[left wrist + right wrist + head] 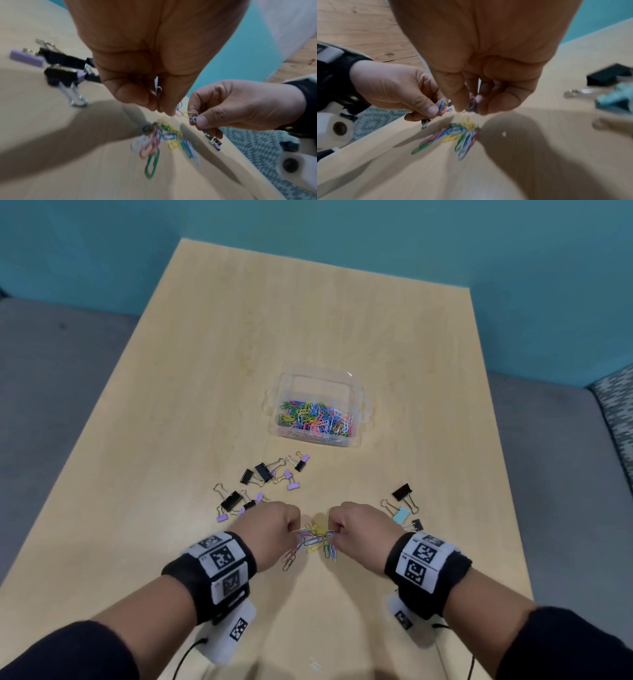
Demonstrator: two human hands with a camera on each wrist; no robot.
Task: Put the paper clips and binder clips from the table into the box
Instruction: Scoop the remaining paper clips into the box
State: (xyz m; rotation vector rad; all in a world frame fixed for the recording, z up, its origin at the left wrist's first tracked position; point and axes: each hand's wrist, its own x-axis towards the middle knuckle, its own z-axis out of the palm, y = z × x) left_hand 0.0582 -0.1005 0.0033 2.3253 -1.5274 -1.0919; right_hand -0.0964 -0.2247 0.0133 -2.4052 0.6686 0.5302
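Observation:
A clear plastic box (356,405) stands mid-table with many coloured paper clips in it. Near the front, a small pile of coloured paper clips (313,544) (159,136) (455,134) lies between my hands. My left hand (296,534) (158,106) pinches a few paper clips just above the pile. My right hand (334,535) (471,108) pinches a few as well. Black and purple binder clips (260,481) (60,63) lie to the left. A black binder clip (401,492) (607,77) and a light blue one (401,515) (618,98) lie to the right.
The light wooden table (308,320) has bare surface behind the box and on both sides. A single white paper clip (315,664) lies near the front edge. A teal wall (342,227) stands behind, with grey seating (51,371) on either side.

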